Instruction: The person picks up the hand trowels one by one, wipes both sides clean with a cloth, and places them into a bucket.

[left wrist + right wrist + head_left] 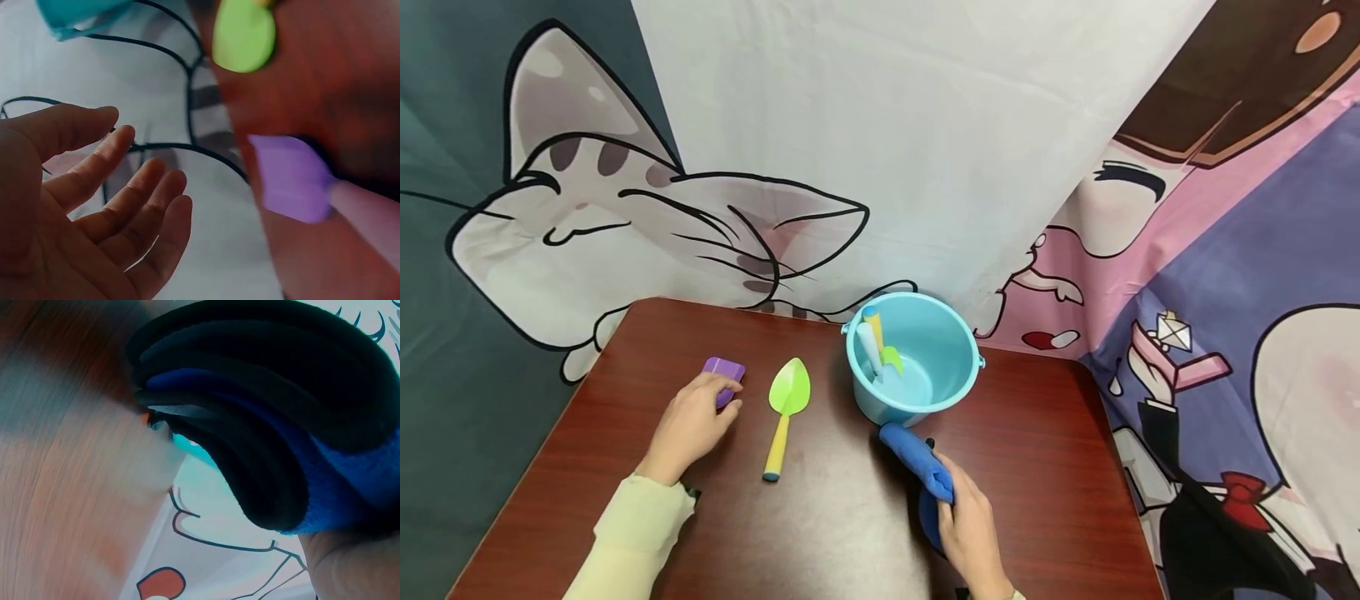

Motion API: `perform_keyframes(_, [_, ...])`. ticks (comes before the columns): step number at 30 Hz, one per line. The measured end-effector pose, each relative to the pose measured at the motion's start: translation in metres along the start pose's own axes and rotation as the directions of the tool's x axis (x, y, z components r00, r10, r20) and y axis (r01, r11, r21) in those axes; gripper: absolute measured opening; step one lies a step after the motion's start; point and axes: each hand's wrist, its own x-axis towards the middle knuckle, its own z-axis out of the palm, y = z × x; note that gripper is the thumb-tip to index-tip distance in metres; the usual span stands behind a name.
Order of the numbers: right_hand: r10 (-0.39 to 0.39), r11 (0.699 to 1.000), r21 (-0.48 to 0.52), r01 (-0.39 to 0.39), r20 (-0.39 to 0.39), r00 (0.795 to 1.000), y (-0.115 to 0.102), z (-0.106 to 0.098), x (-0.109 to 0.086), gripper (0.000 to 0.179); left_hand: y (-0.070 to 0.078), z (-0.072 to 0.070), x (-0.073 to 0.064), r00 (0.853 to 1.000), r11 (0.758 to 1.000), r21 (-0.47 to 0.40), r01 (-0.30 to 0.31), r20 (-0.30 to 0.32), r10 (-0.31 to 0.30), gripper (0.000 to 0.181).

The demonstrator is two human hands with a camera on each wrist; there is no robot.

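Observation:
My left hand (688, 425) is over a purple-headed toy spade (724, 368), its fingers loosely bent. In the left wrist view the purple head (294, 178) and pinkish handle (369, 219) lie beside the hand (112, 200), apart from the fingers. My right hand (972, 525) grips a folded blue fabric piece (917, 458) in front of the bucket. Its fuzzy blue surface and thick black edging (275, 494) show in the right wrist view. A toy trowel (789, 387) with green blade and yellow handle lies between the hands.
A light blue bucket (955, 333) stands at the table's back edge with several toy tools (880, 342) leaning inside. The brown table (1037, 450) meets a printed cloth backdrop (925, 125) behind it.

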Motion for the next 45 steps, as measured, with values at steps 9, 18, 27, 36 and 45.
perform_keyframes(9, [0.002,1.000,0.008,-0.002,0.004,1.000,0.001,0.001,0.000,0.039,-0.039,0.000,-0.023,0.988,0.989,0.022,0.148,0.029,-0.149,0.029])
perform_keyframes(18, [0.001,1.000,0.005,-0.001,0.001,1.000,0.002,0.002,0.000,0.038,-0.066,0.003,-0.037,0.956,0.961,-0.004,0.277,0.100,-0.275,0.038])
perform_keyframes(27, [0.000,1.000,0.012,0.000,0.004,1.000,0.002,0.001,-0.001,0.038,-0.087,-0.001,-0.040,0.910,0.932,-0.012,0.361,0.220,-0.350,0.041])
perform_keyframes(36, [0.023,1.000,0.010,-0.023,0.007,1.000,0.005,0.001,-0.003,0.037,-0.092,0.008,-0.041,0.895,0.920,-0.029,0.390,0.248,-0.372,0.045])
perform_keyframes(45, [0.031,0.999,0.013,-0.031,0.014,0.999,0.007,-0.001,-0.002,0.037,-0.084,0.016,-0.040,0.882,0.892,-0.092,0.442,0.227,-0.413,0.050])
